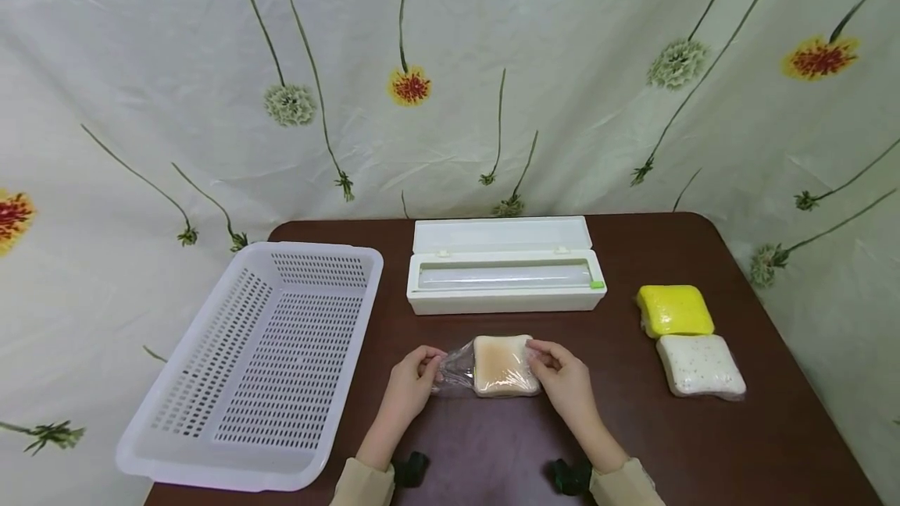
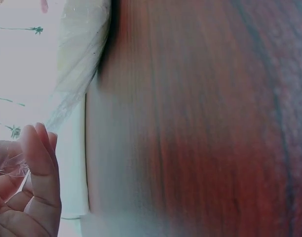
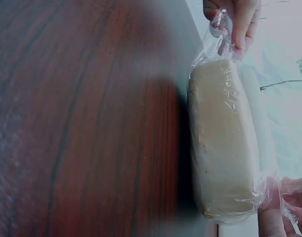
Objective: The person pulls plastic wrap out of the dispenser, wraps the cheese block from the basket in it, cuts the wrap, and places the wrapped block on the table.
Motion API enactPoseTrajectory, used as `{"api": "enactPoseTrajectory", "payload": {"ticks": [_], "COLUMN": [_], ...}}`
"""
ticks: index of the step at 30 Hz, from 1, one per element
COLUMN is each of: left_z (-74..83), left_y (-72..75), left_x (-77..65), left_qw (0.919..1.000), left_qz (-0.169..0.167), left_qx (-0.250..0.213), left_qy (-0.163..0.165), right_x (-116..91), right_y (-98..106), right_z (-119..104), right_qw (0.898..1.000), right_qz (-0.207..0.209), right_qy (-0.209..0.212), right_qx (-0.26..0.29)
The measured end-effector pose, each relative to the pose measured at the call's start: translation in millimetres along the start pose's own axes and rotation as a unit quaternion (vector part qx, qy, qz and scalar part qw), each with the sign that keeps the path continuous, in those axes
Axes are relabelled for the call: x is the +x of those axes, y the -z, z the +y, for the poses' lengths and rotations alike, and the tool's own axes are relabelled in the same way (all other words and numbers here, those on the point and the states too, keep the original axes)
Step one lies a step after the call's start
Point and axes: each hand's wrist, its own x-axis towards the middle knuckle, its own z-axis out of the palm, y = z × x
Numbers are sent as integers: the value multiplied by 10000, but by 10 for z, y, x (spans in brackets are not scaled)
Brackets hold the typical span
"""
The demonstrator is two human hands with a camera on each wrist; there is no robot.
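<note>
A thick square slice of bread, pale with a browned face, sits in clear plastic wrap at the middle of the table. To its left, my left hand pinches a gathered end of that wrap between thumb and fingers. My right hand pinches the wrap by the slice's upper right corner. The right wrist view shows the wrapped bread side-on, the film stretched toward the left hand. In the left wrist view a twisted strand of film runs to the left fingertips.
Behind the bread stands a white cling film box, lid raised, with a roll inside. A white perforated basket takes up the left side. On the right lie a wrapped yellow block and a wrapped white speckled block. Floral cloth hangs behind.
</note>
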Motion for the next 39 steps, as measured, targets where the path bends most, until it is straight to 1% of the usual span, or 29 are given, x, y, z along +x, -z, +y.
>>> {"api": "enactPoseTrajectory", "payload": {"ticks": [4, 11, 13, 18, 20, 22, 23, 25, 27, 29, 31, 33, 36, 39], "left_z": [5, -9, -11, 2, 12, 21, 24, 31, 41, 52, 67, 77, 86, 99], "left_y": [-2, -13, -12, -5, -2, 1, 1, 0, -3, -7, -9, -13, -21, -32], "left_x": [-6, -18, -25, -24, -20, -19, -17, -15, -16, -17, -20, -25, -29, -30], "left_qw": [10000, 10000, 9999, 9999, 9999, 9999, 9998, 9997, 9995, 9992, 9985, 9976, 9961, 9933], "left_qz": [-1, 52, 68, 55, 22, -13, -27, -37, -50, -69, -81, -85, -66, -33], "left_qx": [-9, -41, -40, -68, -109, -151, -177, -235, -301, -401, -544, -679, -868, -1138], "left_qy": [-23, -42, -64, -71, -57, -75, -76, -66, -41, -4, 38, 80, 119, 187], "right_x": [-28, -96, -134, -235, -266, -291, -304, -333, -369, -409, -448, -474, -491, -490], "right_y": [-20, -70, -87, -127, -140, -152, -159, -179, -206, -243, -278, -306, -320, -310], "right_z": [2, -12, -23, -67, -92, -115, -127, -147, -164, -173, -186, -191, -199, -195], "right_qw": [9999, 9984, 9972, 9904, 9879, 9843, 9814, 9726, 9600, 9458, 9329, 9225, 9166, 9196], "right_qz": [20, 85, 57, -101, -129, -198, -247, -354, -497, -602, -650, -642, -603, -613], "right_qy": [61, 425, 527, 773, 865, 1059, 1183, 1466, 1735, 1918, 2062, 2197, 2294, 2243], "right_qx": [-137, -358, -532, -1144, -1283, -1400, -1489, -1768, -2141, -2552, -2880, -3109, -3219, -3166]}}
